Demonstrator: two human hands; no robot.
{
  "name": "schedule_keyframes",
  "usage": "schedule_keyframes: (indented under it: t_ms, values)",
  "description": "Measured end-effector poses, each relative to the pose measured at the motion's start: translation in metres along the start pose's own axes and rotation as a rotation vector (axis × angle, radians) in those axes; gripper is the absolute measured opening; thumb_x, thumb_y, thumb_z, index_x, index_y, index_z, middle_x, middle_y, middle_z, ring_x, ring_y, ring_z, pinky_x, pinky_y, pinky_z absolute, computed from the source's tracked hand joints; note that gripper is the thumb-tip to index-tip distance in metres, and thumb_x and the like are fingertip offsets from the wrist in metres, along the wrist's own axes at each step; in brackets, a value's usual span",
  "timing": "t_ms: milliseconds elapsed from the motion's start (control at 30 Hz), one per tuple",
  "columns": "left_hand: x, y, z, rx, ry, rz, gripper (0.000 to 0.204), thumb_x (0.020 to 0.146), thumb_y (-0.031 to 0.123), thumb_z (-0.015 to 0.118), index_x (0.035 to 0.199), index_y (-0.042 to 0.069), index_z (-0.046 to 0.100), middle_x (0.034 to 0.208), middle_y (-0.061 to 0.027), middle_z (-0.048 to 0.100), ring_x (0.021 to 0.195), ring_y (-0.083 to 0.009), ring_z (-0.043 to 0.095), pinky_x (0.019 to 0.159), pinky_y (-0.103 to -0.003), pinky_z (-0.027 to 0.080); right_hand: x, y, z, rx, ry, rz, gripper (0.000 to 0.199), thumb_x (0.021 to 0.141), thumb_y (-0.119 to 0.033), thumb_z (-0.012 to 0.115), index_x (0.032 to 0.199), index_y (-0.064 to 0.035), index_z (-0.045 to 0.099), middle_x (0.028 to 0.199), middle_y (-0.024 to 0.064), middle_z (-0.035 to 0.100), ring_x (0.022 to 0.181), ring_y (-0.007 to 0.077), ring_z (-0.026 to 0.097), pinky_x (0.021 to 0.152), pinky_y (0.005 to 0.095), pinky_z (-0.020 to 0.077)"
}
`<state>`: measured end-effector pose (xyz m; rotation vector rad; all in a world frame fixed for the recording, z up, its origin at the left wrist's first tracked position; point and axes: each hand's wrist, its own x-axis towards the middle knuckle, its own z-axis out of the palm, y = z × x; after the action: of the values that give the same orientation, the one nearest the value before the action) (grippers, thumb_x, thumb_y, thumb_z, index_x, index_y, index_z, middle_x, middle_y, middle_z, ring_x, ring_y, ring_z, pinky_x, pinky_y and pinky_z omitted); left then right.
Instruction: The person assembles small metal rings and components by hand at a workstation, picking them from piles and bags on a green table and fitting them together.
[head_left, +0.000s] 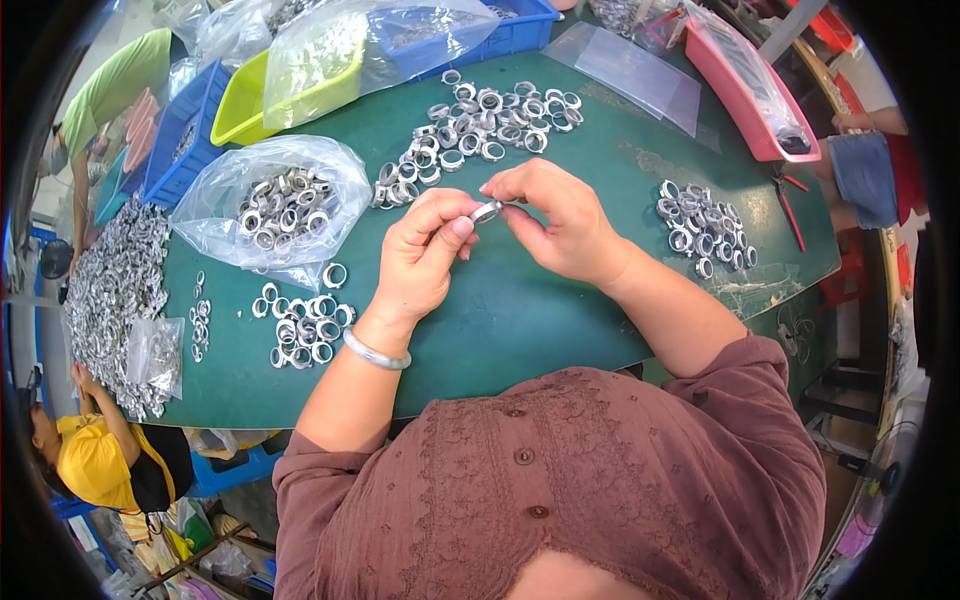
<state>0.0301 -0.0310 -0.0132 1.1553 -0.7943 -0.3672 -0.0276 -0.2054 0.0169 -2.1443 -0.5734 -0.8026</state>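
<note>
While both hands meet above the green table [560, 310], left hand [425, 255] and right hand [560, 220] — grips pinched on one metal ring [487, 211], ring piles [470, 125] around.

A dark green surface [560, 310] fills the middle of the view, its top scuffed in pale patches toward the far right side. Blue plastic crates [185, 135] and a yellow-green bin [245, 105] crowd its far left end, with a pink tray [745, 90] at the far right. Beyond the left edge another person in a yellow shirt [90, 465] sits low (partly cut off by the rim). Light is bright and even.
</note>
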Motion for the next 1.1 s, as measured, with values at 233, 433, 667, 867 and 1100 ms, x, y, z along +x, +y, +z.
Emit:
schedule_keyframes:
  t_ms: [233,433,667,867,1100]
  values:
    - [-0.001,0.001,0.004,0.064,0.066,-0.029,0.012,0.086,0.006,0.053,0.096,0.001,0.058,0.092,-0.0053,0.055,0.069,-0.0100,0.052,0.057,-0.021,0.044,-0.002,0.002,0.002,0.006,-0.004,0.036,0.024,0.067,0.009,0.059,0.089,-0.0016,0.058,0.084,0.0094,0.060,0.075,0.0226,0.059,0.066,0.0289,0.0470]
    - [-0.004,0.007,0.010,0.189,0.100,-0.077,0.013,0.084,0.005,0.056,0.097,0.001,0.058,0.084,-0.0013,0.057,0.066,-0.0059,0.052,0.057,-0.018,0.043,-0.004,0.003,0.005,0.044,0.012,0.115,0.021,0.068,0.005,0.060,0.086,-0.0040,0.057,0.079,0.0091,0.059,0.072,0.0258,0.057,0.062,0.0328,0.0461]
    - [-0.002,0.010,0.015,0.473,0.111,0.128,0.024,0.078,-0.001,0.061,0.101,0.001,0.055,0.086,-0.0012,0.057,0.073,-0.0056,0.053,0.064,-0.018,0.044,-0.006,0.005,0.007,0.086,-0.007,0.154,0.021,0.069,0.005,0.059,0.088,-0.0047,0.058,0.078,0.0085,0.059,0.070,0.0242,0.057,0.059,0.0316,0.0460]
    - [-0.003,0.011,0.018,0.401,0.147,0.091,0.030,0.077,-0.002,0.062,0.105,0.001,0.054,0.084,-0.0024,0.056,0.073,-0.0066,0.053,0.064,-0.019,0.046,-0.005,0.004,0.007,0.088,0.008,0.142,0.020,0.070,0.005,0.059,0.088,-0.0047,0.058,0.077,0.0085,0.059,0.068,0.0235,0.057,0.058,0.0308,0.0460]
    - [-0.003,0.007,0.016,0.361,0.139,0.063,0.034,0.078,-0.002,0.061,0.110,0.001,0.052,0.086,-0.0019,0.056,0.073,-0.0059,0.052,0.064,-0.019,0.045,-0.007,0.006,0.008,0.090,-0.005,0.167,0.020,0.071,0.003,0.060,0.090,-0.0036,0.059,0.078,0.0099,0.060,0.067,0.0242,0.058,0.058,0.0308,0.0464]
